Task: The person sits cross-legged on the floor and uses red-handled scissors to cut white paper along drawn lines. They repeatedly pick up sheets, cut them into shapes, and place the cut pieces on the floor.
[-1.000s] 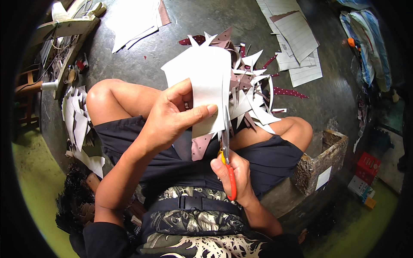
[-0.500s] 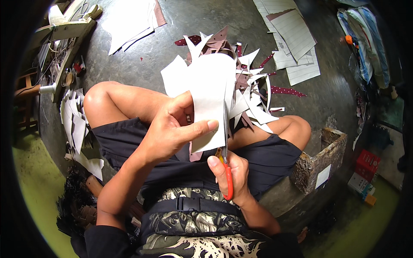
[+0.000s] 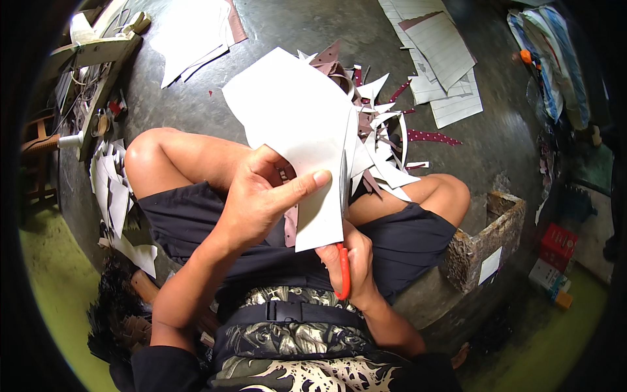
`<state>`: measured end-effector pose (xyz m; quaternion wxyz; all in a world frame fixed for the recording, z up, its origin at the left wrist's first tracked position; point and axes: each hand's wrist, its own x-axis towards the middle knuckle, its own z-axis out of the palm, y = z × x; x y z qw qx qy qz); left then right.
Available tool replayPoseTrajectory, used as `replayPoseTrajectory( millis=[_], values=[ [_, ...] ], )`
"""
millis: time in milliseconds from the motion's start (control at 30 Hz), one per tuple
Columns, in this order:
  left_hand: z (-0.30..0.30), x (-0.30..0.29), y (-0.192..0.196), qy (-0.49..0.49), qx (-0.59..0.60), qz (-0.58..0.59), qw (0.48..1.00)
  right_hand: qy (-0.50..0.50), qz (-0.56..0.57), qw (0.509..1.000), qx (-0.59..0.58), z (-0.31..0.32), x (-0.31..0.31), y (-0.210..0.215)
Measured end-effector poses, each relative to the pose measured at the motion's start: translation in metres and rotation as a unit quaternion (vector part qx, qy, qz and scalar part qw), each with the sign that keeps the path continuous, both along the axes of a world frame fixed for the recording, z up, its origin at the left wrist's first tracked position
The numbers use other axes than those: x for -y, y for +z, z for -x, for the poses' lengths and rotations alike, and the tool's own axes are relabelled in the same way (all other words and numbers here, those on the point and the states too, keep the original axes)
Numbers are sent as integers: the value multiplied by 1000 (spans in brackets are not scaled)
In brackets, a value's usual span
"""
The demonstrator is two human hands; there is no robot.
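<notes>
My left hand (image 3: 261,193) grips a large white sheet (image 3: 287,111) over my lap, thumb on top and fingers tucked beneath. Pink shows on a piece below the sheet's lower edge. My right hand (image 3: 356,258) is closed round the red handles of a pair of scissors (image 3: 345,274). Their grey blade runs upward along the sheet's right edge, and part of it is hidden by the sheet. Past the sheet lies a heap of offcuts (image 3: 385,157), white, dull pink and dotted dark red, against my crossed legs.
White sheets (image 3: 189,46) lie on the floor at the far left, lined sheets (image 3: 444,59) at the far right. More white pieces (image 3: 111,183) sit beside my left knee. A rough open box (image 3: 483,248) stands by my right knee, with a wooden frame (image 3: 98,59) at the left.
The white sheet has turned and spread toward the far left, its lower edge coming nearer me. The scissors' blade now lies further up along the sheet's edge.
</notes>
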<state>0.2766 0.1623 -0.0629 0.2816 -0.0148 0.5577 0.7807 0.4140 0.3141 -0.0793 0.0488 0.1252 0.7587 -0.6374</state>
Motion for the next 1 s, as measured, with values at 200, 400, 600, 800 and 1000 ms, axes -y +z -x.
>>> replayPoseTrajectory(
  millis=[200,400,600,800,1000],
  values=[
    [-10,-3,3,5,31,-4,1000,-22,-19,997,-77,1,1,-12],
    [-12,-7,4,-3,17,-27,1000,-41,35,998,-14,-5,5,-6],
    [2,-3,8,-44,67,-85,993,-51,71,995,38,-12,5,0],
    [0,-18,1,46,87,-42,994,-34,-4,997,-64,-4,1,-17],
    [-12,-37,-1,18,89,-43,995,-41,0,996,-82,9,-12,-9]
  ],
)
